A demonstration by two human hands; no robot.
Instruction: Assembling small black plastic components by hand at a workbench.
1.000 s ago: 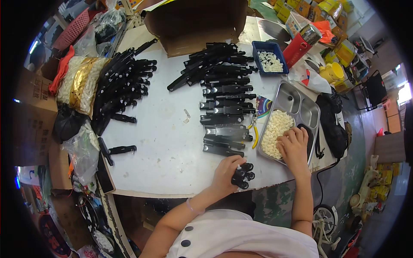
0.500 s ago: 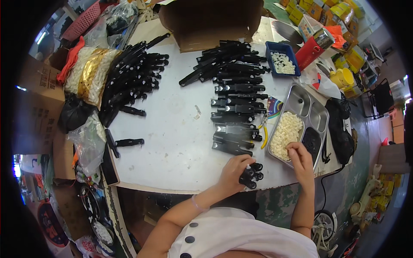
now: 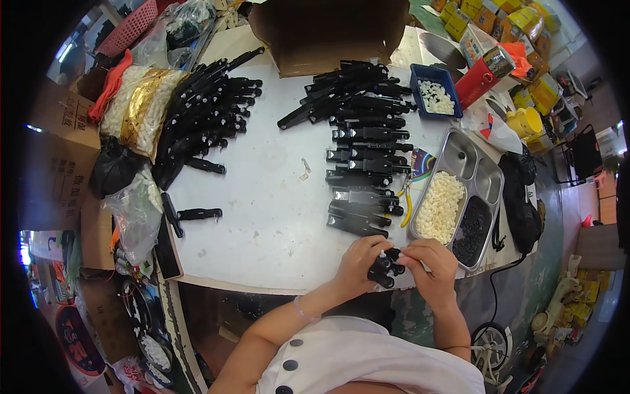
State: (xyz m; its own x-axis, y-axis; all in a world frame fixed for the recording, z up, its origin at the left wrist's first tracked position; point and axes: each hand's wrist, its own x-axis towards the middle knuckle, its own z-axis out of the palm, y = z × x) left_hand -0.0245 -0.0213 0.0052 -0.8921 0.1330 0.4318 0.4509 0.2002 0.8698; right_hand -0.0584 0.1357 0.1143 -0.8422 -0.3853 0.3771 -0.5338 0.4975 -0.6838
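Close to the table's front edge, my left hand is closed around a small bunch of black plastic parts, their round ends pointing right. My right hand meets that bunch from the right, its thumb and forefinger pinched at the end of one part. A speck of white shows at those fingertips, seemingly a small white piece, mostly hidden. Just beyond, a column of similar long black parts lies on the white table. Right of the column, a steel compartment tray holds white pieces and black bits.
Yellow-handled pliers lie between column and tray. Behind them stand a blue bin of white pieces and a red cylinder. A cardboard box is at the back. Another black heap lies left, beside stuffed plastic bags.
My right hand has come left from the white pieces in the tray to the black parts in my left hand. My left hand has stayed nearly in place.
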